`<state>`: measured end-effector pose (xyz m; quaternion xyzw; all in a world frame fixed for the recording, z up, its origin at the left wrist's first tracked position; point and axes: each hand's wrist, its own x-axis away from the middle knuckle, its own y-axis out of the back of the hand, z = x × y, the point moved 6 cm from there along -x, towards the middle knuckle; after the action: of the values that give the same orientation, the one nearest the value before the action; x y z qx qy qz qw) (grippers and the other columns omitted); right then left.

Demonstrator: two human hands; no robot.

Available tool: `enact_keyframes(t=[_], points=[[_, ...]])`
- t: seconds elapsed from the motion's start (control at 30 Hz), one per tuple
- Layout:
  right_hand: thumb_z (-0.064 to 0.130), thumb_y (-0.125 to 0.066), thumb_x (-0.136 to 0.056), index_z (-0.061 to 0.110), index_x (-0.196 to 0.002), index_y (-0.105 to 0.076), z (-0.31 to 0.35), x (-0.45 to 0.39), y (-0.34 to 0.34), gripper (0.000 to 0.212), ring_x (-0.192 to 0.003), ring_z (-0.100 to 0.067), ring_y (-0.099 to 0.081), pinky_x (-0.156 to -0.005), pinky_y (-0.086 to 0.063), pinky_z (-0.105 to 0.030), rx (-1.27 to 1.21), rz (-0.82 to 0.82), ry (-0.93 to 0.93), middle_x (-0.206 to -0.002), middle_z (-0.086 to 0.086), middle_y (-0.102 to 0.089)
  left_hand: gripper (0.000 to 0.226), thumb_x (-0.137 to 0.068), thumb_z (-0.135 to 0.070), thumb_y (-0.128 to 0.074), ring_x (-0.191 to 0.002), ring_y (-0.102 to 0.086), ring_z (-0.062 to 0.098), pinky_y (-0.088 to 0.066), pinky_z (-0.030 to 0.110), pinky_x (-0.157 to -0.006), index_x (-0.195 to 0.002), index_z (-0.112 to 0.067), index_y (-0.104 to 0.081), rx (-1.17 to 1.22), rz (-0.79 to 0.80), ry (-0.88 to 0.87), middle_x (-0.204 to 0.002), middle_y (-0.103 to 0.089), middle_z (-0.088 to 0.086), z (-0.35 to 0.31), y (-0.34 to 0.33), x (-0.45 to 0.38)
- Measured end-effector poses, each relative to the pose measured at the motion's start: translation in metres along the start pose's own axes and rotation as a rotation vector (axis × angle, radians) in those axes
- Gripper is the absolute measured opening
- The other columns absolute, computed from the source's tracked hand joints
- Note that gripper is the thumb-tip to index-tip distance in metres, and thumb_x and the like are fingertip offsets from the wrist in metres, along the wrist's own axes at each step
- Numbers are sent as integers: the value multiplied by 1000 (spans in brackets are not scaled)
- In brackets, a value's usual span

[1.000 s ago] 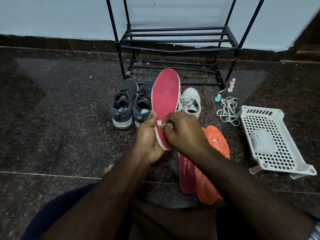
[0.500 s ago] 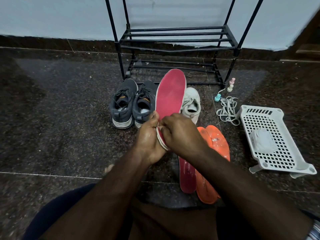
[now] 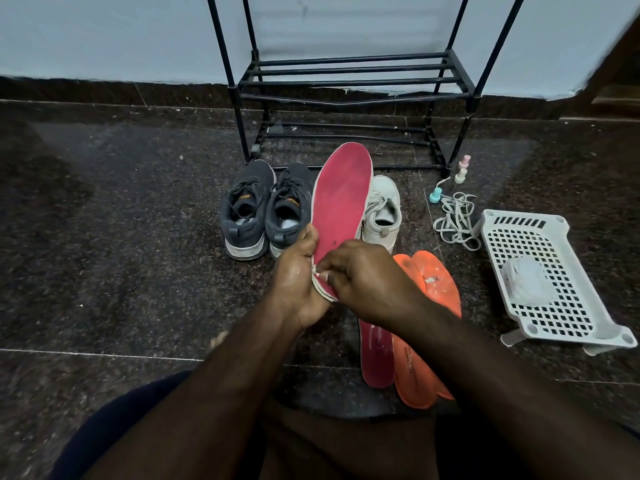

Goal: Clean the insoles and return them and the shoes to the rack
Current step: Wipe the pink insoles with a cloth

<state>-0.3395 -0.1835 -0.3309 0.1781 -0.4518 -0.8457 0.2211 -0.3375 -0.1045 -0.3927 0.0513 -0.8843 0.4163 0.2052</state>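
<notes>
Left hand (image 3: 298, 282) grips the heel of a raised red insole (image 3: 341, 206), right hand (image 3: 363, 275) pinches a small white wipe (image 3: 320, 274) against it; behind, grey sneakers (image 3: 266, 209) and white shoe (image 3: 382, 209) before black rack (image 3: 349, 81).

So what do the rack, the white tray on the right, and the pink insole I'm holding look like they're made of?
The rack looks like thin metal tubing with a matte black coating and black joint pieces. The white tray seems to be moulded plastic, given its even grid of holes and stubby legs. The pink insole looks like foam under a fabric face: dull, slightly scuffed surface with a pale edge. None of this is certain from looks alone.
</notes>
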Motion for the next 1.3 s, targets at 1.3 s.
enact_keyframes(t=[1.3], points=[[7, -73, -84, 14, -97, -74, -46, -2, 52, 15, -96, -13, -69, -87, -56, -39, -561, -488, -113, -103, 2, -71, 48, -103, -30, -37, -100, -67, 30, -49, 56, -97, -144, -9, -48, 4, 163, -2, -121, -65, 16, -3, -4, -3]])
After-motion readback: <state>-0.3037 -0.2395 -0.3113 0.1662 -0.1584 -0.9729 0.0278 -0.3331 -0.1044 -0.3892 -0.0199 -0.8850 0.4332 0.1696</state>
